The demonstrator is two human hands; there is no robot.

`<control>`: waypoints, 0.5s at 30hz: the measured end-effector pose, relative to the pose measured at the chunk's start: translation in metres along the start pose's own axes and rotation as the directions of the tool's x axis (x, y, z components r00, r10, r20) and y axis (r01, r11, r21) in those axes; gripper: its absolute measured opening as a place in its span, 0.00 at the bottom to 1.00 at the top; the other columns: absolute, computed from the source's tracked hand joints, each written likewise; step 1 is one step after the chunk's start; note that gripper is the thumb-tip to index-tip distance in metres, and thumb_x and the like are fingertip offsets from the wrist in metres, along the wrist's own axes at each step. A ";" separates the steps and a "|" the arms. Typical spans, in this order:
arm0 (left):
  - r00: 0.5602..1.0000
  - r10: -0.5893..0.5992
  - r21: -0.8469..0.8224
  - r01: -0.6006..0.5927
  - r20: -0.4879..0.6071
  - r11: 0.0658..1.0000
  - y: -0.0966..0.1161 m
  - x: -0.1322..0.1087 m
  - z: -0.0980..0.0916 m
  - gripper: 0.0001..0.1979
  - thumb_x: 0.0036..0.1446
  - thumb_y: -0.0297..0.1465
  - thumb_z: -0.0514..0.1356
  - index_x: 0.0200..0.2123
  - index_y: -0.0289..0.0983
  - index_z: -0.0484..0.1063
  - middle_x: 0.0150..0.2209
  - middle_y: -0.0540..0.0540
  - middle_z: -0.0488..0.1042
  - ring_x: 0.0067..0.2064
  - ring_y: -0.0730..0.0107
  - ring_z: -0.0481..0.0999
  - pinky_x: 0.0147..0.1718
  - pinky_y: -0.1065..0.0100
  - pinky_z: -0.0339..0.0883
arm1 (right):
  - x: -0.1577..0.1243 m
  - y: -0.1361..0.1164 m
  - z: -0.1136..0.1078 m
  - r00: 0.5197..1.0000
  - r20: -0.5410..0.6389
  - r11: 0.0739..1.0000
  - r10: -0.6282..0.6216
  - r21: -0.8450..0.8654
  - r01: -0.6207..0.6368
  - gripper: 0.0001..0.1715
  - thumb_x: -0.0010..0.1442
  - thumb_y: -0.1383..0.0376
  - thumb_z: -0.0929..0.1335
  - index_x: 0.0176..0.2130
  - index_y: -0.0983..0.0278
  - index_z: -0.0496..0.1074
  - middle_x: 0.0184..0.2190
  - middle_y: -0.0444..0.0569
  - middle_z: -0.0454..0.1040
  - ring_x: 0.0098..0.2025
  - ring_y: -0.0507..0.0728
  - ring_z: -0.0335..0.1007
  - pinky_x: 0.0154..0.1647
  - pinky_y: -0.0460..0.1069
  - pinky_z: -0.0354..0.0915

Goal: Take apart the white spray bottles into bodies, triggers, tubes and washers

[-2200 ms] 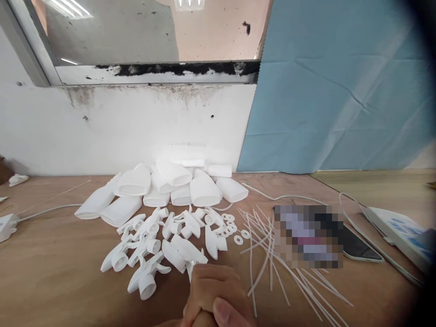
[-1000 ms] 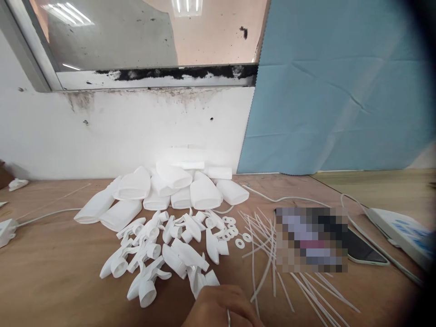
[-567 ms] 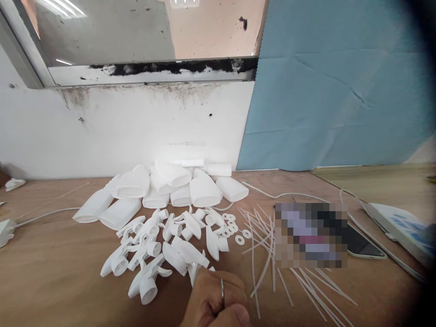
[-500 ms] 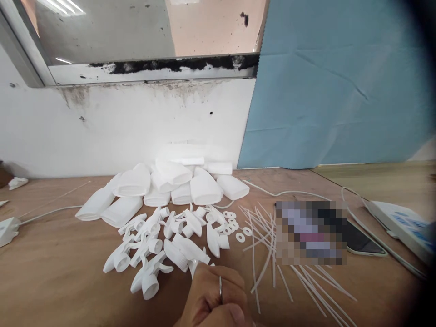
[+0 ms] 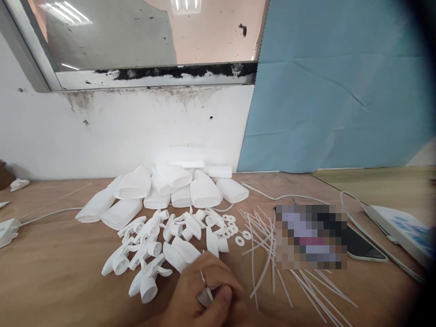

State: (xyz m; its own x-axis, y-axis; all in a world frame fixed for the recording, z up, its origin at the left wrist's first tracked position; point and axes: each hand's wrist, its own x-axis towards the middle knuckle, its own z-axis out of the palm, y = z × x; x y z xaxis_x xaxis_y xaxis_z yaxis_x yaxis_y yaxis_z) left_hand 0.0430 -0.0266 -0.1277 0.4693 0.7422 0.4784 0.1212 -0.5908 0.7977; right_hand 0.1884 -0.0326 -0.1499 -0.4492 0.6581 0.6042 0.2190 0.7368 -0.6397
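Holds a white piece [image 5: 205,297], mostly covered, in the curled left hand [image 5: 195,288] on the near side of the spray heads [image 5: 173,257], with the right hand [image 5: 247,314] too hidden to tell, and could drop it among them through a loose pinch.

Looks like a workshop: plain wooden bench [image 5: 51,268] with loose white bottles [image 5: 206,191], trigger heads [image 5: 150,227], washers [image 5: 231,229], thin tubes [image 5: 273,272] mid-frame; stained wall [image 5: 136,127] behind, peeling black window sill [image 5: 204,70], strip lights [image 5: 68,12] in the glass [image 5: 119,38] upper left.

hands [image 5: 192,290] close together, fingers [image 5: 218,270] curled
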 end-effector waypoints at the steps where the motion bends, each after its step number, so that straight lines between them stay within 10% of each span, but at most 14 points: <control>1: 0.999 0.017 0.078 -0.015 -0.028 0.997 0.000 0.002 -0.008 0.13 0.63 0.32 0.49 0.38 0.37 0.72 0.36 0.42 0.74 0.40 0.64 0.73 0.41 0.65 0.67 | 0.003 0.008 -0.005 0.999 0.018 0.997 -0.047 -0.062 0.048 0.27 0.65 0.60 0.58 0.18 0.63 0.67 0.15 0.39 0.61 0.16 0.47 0.60 0.21 0.44 0.58; 7: 0.972 -0.140 0.550 0.015 0.187 0.835 0.002 0.011 -0.059 0.26 0.40 0.14 0.51 0.44 0.39 0.65 0.47 0.45 0.67 0.51 0.59 0.63 0.54 0.57 0.57 | 0.015 0.046 -0.054 0.999 0.022 0.776 -0.048 -0.629 0.051 0.18 0.61 0.71 0.60 0.21 0.63 0.65 0.18 0.46 0.65 0.23 0.53 0.59 0.26 0.50 0.57; 15: 0.865 -0.253 0.564 -0.043 0.434 0.825 0.002 0.014 -0.079 0.24 0.41 0.16 0.54 0.43 0.41 0.65 0.44 0.47 0.69 0.49 0.62 0.66 0.52 0.62 0.58 | 0.006 0.083 -0.071 0.982 0.057 0.623 0.178 -0.779 -0.068 0.11 0.57 0.69 0.65 0.41 0.61 0.73 0.49 0.54 0.70 0.52 0.66 0.60 0.50 0.63 0.58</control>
State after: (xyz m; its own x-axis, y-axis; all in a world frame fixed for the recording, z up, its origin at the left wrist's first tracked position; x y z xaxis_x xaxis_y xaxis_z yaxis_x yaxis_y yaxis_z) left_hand -0.0194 0.0072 -0.0902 0.7551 0.6535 0.0525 0.5735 -0.6972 0.4302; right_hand 0.2654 0.0433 -0.1657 -0.4519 0.7688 0.4526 0.8416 0.5356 -0.0695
